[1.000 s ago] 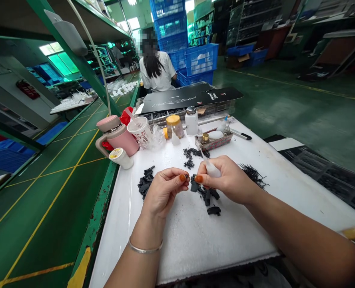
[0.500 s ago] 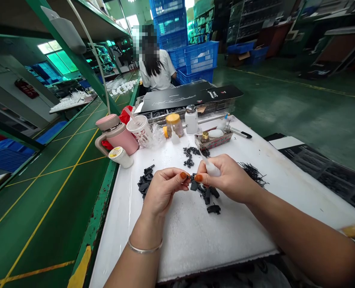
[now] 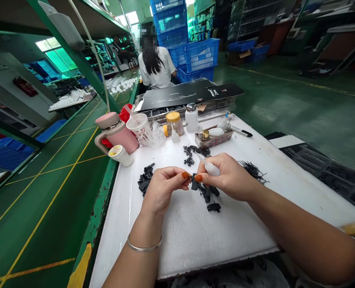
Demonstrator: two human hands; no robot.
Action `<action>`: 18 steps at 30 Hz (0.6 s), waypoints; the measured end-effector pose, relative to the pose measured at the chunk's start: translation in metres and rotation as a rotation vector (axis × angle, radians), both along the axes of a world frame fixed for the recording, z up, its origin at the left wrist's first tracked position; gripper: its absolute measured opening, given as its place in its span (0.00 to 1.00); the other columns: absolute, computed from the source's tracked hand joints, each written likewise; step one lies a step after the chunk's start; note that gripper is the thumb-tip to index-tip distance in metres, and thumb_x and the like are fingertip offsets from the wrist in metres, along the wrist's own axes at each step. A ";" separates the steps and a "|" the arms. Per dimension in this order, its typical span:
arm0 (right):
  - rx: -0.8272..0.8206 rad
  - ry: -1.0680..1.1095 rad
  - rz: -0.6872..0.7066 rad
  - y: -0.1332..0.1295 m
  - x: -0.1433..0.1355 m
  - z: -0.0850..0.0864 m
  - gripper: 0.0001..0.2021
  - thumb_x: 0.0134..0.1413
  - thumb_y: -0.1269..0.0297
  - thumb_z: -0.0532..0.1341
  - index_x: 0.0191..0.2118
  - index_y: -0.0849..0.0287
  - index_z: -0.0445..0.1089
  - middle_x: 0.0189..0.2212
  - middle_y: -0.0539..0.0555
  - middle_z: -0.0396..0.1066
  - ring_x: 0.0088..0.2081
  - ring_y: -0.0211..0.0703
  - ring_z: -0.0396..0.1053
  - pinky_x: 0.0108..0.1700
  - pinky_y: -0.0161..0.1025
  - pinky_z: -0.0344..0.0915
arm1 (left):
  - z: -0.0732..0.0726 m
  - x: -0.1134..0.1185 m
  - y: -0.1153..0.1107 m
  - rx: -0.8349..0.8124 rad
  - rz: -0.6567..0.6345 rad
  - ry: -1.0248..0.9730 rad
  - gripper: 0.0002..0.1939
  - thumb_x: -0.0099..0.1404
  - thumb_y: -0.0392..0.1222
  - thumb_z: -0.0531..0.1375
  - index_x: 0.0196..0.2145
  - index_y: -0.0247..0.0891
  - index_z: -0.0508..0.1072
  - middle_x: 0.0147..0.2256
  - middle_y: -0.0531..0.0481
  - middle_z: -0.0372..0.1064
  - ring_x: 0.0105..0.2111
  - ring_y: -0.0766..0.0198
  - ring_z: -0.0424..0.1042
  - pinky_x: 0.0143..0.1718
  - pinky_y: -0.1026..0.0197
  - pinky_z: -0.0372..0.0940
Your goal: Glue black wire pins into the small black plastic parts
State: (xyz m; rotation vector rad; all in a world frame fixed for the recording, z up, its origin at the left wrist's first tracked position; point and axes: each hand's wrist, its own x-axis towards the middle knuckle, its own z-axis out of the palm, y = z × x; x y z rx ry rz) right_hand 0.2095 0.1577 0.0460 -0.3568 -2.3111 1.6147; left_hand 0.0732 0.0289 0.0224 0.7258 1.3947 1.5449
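My left hand [image 3: 167, 185] is pinched closed over the white work surface [image 3: 192, 240]; what lies between its fingertips is too small to name. Close beside it, my right hand [image 3: 230, 176] is wrapped round a small white bottle [image 3: 211, 168] with a thin nozzle pointing up and left. The right thumb and fingertip are near a black part [image 3: 194, 184], over a loose pile of black pieces [image 3: 207, 195]. A second black pile [image 3: 145, 179] lies left of my left hand. Small black rings [image 3: 189, 156] are beyond my hands, and thin black strips [image 3: 252, 172] lie right.
A pink mug [image 3: 117, 134], white cup [image 3: 140, 127], white tub [image 3: 120, 155], yellow-lidded jar [image 3: 174, 122], white pump bottle [image 3: 191, 119], small box of bottles [image 3: 215, 139] and a knife [image 3: 242, 131] line the far side. Beyond them a person [image 3: 156, 66] sits near blue crates [image 3: 201, 56].
The two hands and the white bottle stay almost where they were. The person's head in the background has turned slightly, and the whole view has shifted a little.
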 end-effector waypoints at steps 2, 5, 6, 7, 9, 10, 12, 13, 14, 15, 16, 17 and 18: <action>0.037 -0.008 0.003 0.001 0.000 0.001 0.17 0.47 0.54 0.64 0.21 0.63 0.65 0.17 0.48 0.60 0.21 0.33 0.54 0.22 0.31 0.50 | 0.000 0.000 0.000 -0.013 -0.005 0.005 0.13 0.53 0.46 0.67 0.25 0.31 0.75 0.23 0.48 0.70 0.23 0.69 0.68 0.26 0.68 0.63; 0.045 -0.020 0.023 0.002 0.000 0.001 0.16 0.47 0.55 0.64 0.21 0.63 0.66 0.17 0.48 0.61 0.21 0.33 0.55 0.22 0.31 0.50 | 0.000 -0.001 0.000 -0.023 -0.032 -0.019 0.13 0.52 0.46 0.68 0.24 0.31 0.75 0.22 0.48 0.70 0.21 0.70 0.67 0.24 0.69 0.62; 0.032 -0.024 0.033 0.003 0.000 0.001 0.16 0.47 0.55 0.64 0.21 0.63 0.66 0.17 0.48 0.62 0.21 0.33 0.55 0.22 0.31 0.51 | 0.000 -0.002 0.000 -0.028 -0.047 -0.034 0.13 0.51 0.46 0.68 0.24 0.31 0.75 0.22 0.48 0.70 0.21 0.70 0.67 0.24 0.69 0.62; 0.012 -0.029 0.045 0.003 -0.001 0.000 0.16 0.46 0.55 0.65 0.21 0.63 0.66 0.17 0.48 0.62 0.21 0.33 0.56 0.22 0.31 0.51 | 0.000 -0.003 0.000 -0.033 -0.061 -0.051 0.13 0.51 0.46 0.68 0.24 0.31 0.75 0.22 0.48 0.70 0.21 0.70 0.67 0.23 0.69 0.61; -0.041 -0.038 0.072 0.004 -0.002 -0.001 0.17 0.45 0.54 0.65 0.21 0.63 0.65 0.16 0.48 0.62 0.20 0.33 0.56 0.22 0.31 0.51 | -0.002 -0.004 0.001 -0.042 -0.087 -0.092 0.15 0.50 0.47 0.68 0.23 0.30 0.74 0.21 0.48 0.70 0.20 0.70 0.66 0.23 0.69 0.61; -0.067 -0.039 0.083 0.004 -0.003 -0.001 0.17 0.45 0.54 0.65 0.20 0.63 0.65 0.16 0.48 0.62 0.20 0.33 0.56 0.22 0.31 0.51 | -0.003 -0.004 0.001 -0.043 -0.098 -0.118 0.15 0.50 0.47 0.69 0.23 0.30 0.73 0.21 0.48 0.69 0.20 0.71 0.66 0.22 0.69 0.60; -0.107 -0.035 0.099 0.003 -0.004 -0.003 0.18 0.44 0.53 0.65 0.21 0.63 0.64 0.15 0.48 0.62 0.20 0.33 0.55 0.21 0.31 0.51 | -0.006 -0.005 0.002 -0.037 -0.124 -0.184 0.16 0.48 0.47 0.69 0.22 0.30 0.72 0.20 0.48 0.69 0.19 0.71 0.65 0.21 0.70 0.60; -0.116 -0.027 0.104 0.003 -0.005 -0.003 0.18 0.44 0.53 0.66 0.21 0.63 0.64 0.15 0.48 0.62 0.20 0.33 0.55 0.21 0.31 0.51 | -0.008 -0.005 0.002 -0.033 -0.140 -0.225 0.16 0.47 0.46 0.70 0.22 0.30 0.72 0.20 0.49 0.68 0.18 0.71 0.65 0.20 0.70 0.60; -0.118 -0.015 0.108 0.002 -0.005 -0.004 0.18 0.45 0.53 0.66 0.21 0.63 0.64 0.16 0.48 0.62 0.20 0.32 0.55 0.21 0.31 0.51 | -0.009 -0.005 0.002 -0.029 -0.158 -0.266 0.16 0.46 0.46 0.71 0.22 0.30 0.71 0.20 0.49 0.68 0.18 0.72 0.65 0.20 0.70 0.60; -0.115 -0.001 0.113 0.002 -0.005 -0.004 0.17 0.45 0.54 0.66 0.21 0.63 0.64 0.16 0.48 0.62 0.20 0.32 0.55 0.21 0.31 0.51 | -0.011 -0.005 0.002 -0.023 -0.177 -0.305 0.17 0.45 0.45 0.71 0.22 0.31 0.71 0.20 0.49 0.68 0.18 0.72 0.65 0.19 0.71 0.60; -0.108 0.013 0.117 0.001 -0.005 -0.005 0.17 0.45 0.54 0.66 0.21 0.63 0.64 0.16 0.48 0.62 0.20 0.32 0.55 0.21 0.31 0.51 | -0.012 -0.005 0.003 -0.016 -0.196 -0.340 0.17 0.45 0.45 0.71 0.23 0.31 0.71 0.20 0.50 0.68 0.18 0.72 0.65 0.19 0.71 0.60; -0.100 0.027 0.121 0.001 -0.004 -0.005 0.17 0.46 0.55 0.66 0.21 0.63 0.64 0.16 0.48 0.62 0.20 0.32 0.55 0.21 0.31 0.51 | -0.013 -0.005 0.003 -0.007 -0.214 -0.369 0.17 0.45 0.45 0.71 0.23 0.31 0.70 0.20 0.50 0.68 0.18 0.72 0.66 0.19 0.71 0.60; -0.093 0.040 0.123 0.001 -0.004 -0.006 0.17 0.46 0.55 0.65 0.21 0.63 0.64 0.16 0.48 0.62 0.20 0.32 0.55 0.21 0.31 0.51 | -0.014 -0.004 0.003 0.003 -0.232 -0.395 0.16 0.46 0.45 0.71 0.23 0.31 0.70 0.20 0.50 0.68 0.18 0.72 0.66 0.19 0.72 0.61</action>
